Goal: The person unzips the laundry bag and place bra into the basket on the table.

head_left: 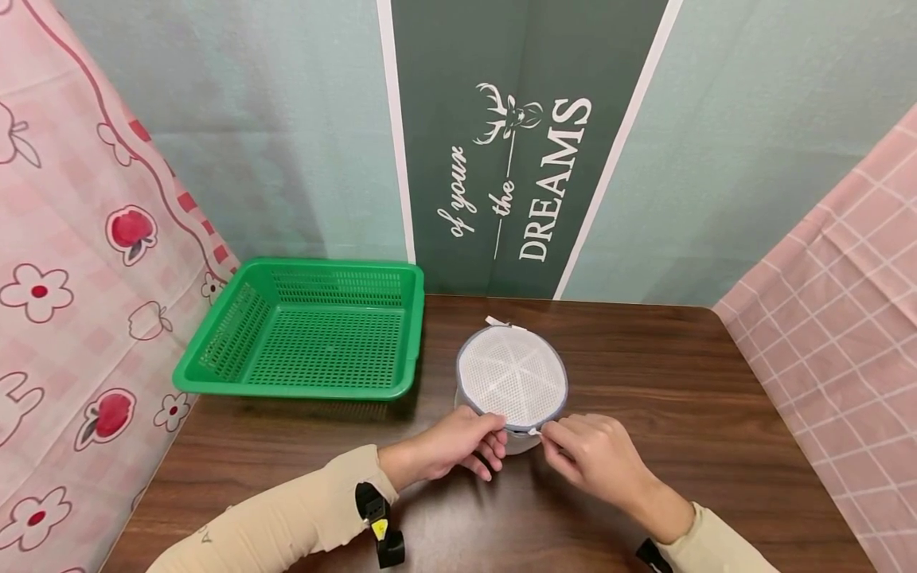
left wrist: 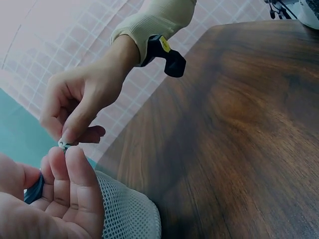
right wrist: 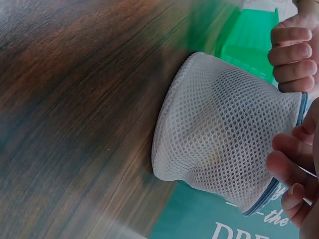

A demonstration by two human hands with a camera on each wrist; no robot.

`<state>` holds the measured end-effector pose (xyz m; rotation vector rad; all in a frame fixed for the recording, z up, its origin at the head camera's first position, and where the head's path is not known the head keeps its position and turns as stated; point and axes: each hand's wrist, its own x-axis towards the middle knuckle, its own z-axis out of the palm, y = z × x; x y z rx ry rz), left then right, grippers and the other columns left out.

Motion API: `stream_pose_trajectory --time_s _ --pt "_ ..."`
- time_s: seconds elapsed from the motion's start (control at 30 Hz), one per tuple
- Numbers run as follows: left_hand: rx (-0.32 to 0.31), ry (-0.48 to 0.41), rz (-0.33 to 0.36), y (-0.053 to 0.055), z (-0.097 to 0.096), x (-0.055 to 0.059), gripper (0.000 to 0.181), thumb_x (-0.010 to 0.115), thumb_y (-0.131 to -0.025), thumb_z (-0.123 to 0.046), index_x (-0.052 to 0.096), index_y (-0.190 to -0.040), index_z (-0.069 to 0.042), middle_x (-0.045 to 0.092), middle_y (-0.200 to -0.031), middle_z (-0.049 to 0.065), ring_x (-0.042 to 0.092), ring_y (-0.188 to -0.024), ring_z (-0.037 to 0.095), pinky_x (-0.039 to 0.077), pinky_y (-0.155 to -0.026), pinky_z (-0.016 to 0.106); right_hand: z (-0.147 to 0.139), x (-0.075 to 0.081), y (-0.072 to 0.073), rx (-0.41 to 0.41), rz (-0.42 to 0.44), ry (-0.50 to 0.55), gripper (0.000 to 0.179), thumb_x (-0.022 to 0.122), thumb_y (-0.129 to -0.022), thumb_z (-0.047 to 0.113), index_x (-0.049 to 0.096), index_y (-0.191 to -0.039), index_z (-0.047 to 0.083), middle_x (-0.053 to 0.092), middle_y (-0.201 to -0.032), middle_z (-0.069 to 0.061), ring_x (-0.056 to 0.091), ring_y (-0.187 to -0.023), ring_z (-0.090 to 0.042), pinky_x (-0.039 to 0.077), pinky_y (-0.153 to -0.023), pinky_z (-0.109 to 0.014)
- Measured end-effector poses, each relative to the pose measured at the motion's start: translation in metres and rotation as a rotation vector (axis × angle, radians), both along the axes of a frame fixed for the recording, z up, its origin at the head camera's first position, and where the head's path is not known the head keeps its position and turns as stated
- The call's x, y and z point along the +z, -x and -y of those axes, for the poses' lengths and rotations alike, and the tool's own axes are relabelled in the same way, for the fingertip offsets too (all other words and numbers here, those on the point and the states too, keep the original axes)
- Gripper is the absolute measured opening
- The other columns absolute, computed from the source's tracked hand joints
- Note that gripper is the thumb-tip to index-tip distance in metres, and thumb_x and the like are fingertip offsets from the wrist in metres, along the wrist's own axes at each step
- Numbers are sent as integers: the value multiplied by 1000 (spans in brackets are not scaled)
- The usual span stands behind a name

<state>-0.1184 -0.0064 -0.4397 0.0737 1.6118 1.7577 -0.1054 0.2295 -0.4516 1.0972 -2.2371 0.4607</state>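
A round white mesh laundry bag with a blue-grey zipped rim stands upright on the table. My left hand pinches the near edge of its top, thumb above and fingers below. Just to the right, my right hand pinches the small white zipper pull at the rim. The left wrist view shows that zipper pull between the right thumb and finger, close by the left fingertips. Through the mesh side in the right wrist view, a faint pale yellowish patch shows.
A green plastic basket with slotted sides stands left of the bag on the brown wooden table. Behind the table hangs a green cloth with white lettering. Pink patterned cloths border both sides.
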Motion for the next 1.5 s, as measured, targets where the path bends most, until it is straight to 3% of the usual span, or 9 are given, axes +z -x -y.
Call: stream_pose_trajectory --time_s 0.4,1.07,1.27,1.5 --pt "-2 20 -30 3 6 0 23 53 -97 -20 58 -80 -5 59 -68 2 61 -58 11 53 -47 20 -5 -1 2 -24 -32 -4 27 44 -97 22 54 -72 20 35 -61 16 31 -53 3 26 -44 -14" --pt "-71 62 -28 13 19 3 19 52 -92 -16 54 -75 -9 55 -64 1 59 -57 10 52 -47 19 -14 -5 6 -94 -60 -14 23 45 -92 20 49 -70 22 35 -61 17 32 -52 -1 29 -43 -21" --pt "-62 68 -18 13 21 1 18 52 -91 -17 54 -75 -8 55 -64 1 59 -57 10 53 -47 19 -13 -5 3 -114 -47 -21 18 47 -88 19 50 -70 21 37 -61 16 35 -51 -3 31 -43 -23" --pt "-25 35 6 14 19 -1 26 54 -98 -24 56 -79 -8 57 -69 0 59 -59 10 55 -49 21 -6 -4 -2 -103 -42 -22 18 49 -83 18 47 -66 20 31 -59 16 29 -52 -1 26 -44 -19"
